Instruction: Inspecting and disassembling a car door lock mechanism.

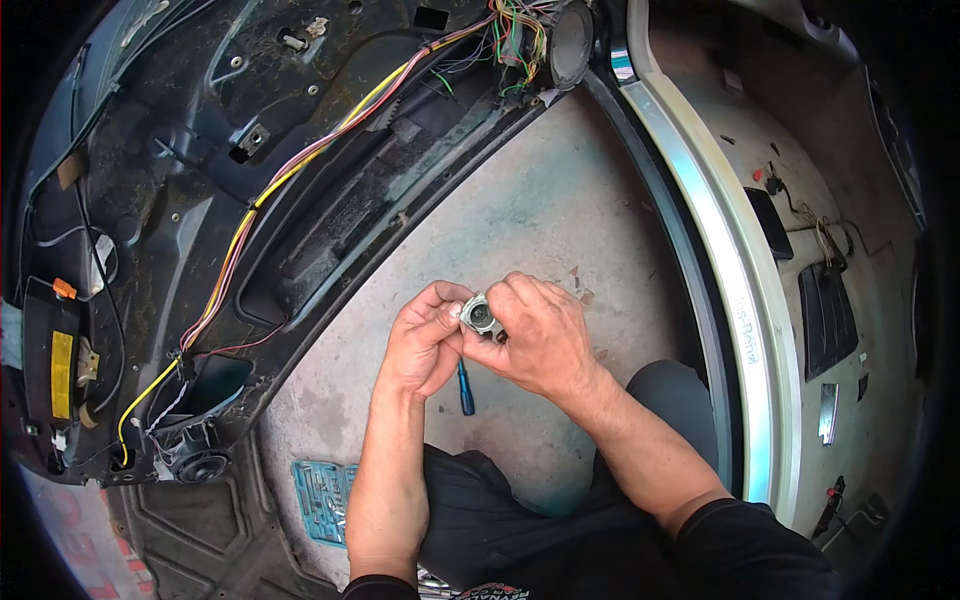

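Observation:
Both hands meet in the middle over the floor, around a small silvery metal part with a round dark opening [480,315]. My left hand [425,345] pinches its left side between thumb and fingers. Curled against the right side of the part is my right hand [540,335], its fingers hiding much of it. Just below the hands shows a screwdriver with a blue handle [466,392]; its upper end passes out of sight behind them, and I cannot tell whether it is held or lies on the floor.
An opened car door without its trim [180,210] spans the left, with a wire harness [330,140] and a round speaker [572,45]. A blue tool case [320,495] lies lower left. The car's door sill [720,240] curves along the right, beside loose panels [828,310].

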{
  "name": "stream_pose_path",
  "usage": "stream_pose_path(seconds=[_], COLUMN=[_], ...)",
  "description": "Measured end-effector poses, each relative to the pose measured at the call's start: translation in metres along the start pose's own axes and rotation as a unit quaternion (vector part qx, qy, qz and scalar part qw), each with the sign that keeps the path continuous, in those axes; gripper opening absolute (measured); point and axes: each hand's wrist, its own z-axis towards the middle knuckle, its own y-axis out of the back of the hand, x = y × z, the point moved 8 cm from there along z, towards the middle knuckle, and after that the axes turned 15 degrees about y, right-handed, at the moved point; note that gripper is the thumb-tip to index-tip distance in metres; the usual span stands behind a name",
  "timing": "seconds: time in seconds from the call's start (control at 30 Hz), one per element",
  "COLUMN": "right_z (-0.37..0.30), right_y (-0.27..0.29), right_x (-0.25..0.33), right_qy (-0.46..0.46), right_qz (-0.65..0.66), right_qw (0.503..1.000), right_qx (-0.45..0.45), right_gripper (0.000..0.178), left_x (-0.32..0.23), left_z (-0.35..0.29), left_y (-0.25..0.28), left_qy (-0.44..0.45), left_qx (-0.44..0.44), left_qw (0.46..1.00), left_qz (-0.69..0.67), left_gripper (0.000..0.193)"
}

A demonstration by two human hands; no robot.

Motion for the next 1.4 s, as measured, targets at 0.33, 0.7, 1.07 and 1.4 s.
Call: stream_pose_path(seconds=[0.33, 0.7, 1.07, 1.4], right_z=[-0.001, 0.0, -0.002, -0.002], right_y=[-0.005, -0.009, -0.009, -0.007], right_x=[0.002, 0.009, 0.007, 0.007], right_qy=[0.01, 0.033, 0.02, 0.028], right_qz=[0.0, 0.003, -0.013, -0.017], right_qw=[1.0, 0.998, 0.998, 0.998], right_qx=[0.026, 0.051, 0.066, 0.047], right_gripper=[0.036, 0.036, 0.042, 0.044], left_x=[0.013, 0.016, 0.005, -0.003], left_z=[0.007, 0.008, 0.005, 0.001], left_y=[0.009, 0.017, 0.01, 0.006], left_qy=[0.062, 0.089, 0.047, 0.025], left_qx=[-0.038, -0.029, -0.027, 0.03], left_qw=[0.997, 0.996, 0.998, 0.999], left_qz=[0.013, 0.008, 0.031, 0.024], left_gripper=[0.017, 0.02, 0.018, 0.018])
